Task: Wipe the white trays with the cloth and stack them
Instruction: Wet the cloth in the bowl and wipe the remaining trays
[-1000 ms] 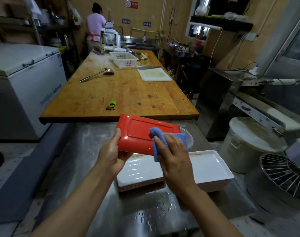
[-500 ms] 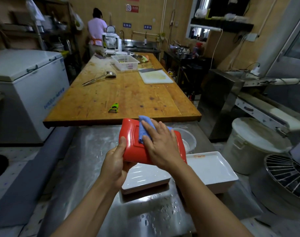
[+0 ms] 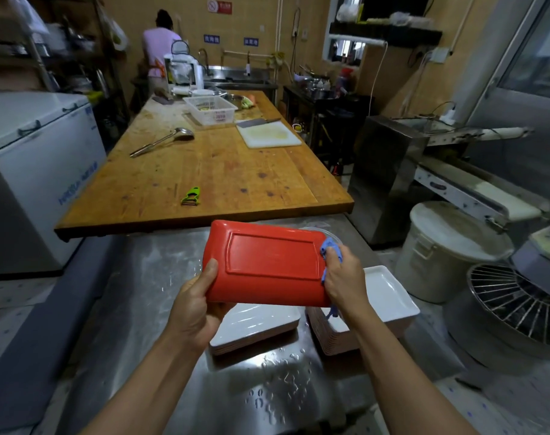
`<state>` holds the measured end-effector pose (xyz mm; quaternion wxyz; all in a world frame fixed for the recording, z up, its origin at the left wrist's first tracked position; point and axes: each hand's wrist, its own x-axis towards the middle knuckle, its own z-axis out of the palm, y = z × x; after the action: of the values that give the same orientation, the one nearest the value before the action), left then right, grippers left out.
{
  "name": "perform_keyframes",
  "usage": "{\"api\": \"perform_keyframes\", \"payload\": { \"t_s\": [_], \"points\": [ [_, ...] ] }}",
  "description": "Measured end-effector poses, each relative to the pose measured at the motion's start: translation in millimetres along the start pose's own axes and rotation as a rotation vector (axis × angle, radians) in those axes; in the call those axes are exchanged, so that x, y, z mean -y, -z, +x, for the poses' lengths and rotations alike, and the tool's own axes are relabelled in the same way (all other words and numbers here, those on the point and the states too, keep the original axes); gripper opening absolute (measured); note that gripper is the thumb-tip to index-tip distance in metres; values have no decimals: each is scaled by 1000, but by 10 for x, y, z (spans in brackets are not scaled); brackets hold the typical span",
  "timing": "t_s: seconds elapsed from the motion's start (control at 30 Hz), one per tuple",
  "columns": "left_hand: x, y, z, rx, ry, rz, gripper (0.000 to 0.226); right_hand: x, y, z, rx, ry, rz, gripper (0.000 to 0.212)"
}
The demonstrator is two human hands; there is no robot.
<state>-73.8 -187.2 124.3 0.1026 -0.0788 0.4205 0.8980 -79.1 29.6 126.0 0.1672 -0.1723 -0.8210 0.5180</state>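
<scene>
Tray (image 3: 267, 265), red underside up, gripped by left hand (image 3: 198, 306); right hand (image 3: 342, 277) clutches cloth (image 3: 330, 249) at three o'clock edge, mid-wipe; next it likely goes onto the stack (image 3: 254, 324).

Your left hand (image 3: 194, 312) and right hand (image 3: 345, 279) are bare, without gloves, rings or watch. Both forearms are uncovered from wrist to frame edge; no sleeve is visible.
</scene>
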Motion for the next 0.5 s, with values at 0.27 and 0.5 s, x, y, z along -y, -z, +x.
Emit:
{"api": "perform_keyframes", "payload": {
  "t_s": [0.27, 0.5],
  "points": [
    [103, -191, -43, 179, -56, 275, 29, -357, 331, 22, -112, -94, -175, 17],
    [138, -501, -30, 527, -724, 1204, 11, -450, 930, 75, -174, -420, 197, 34]
  ]
}}
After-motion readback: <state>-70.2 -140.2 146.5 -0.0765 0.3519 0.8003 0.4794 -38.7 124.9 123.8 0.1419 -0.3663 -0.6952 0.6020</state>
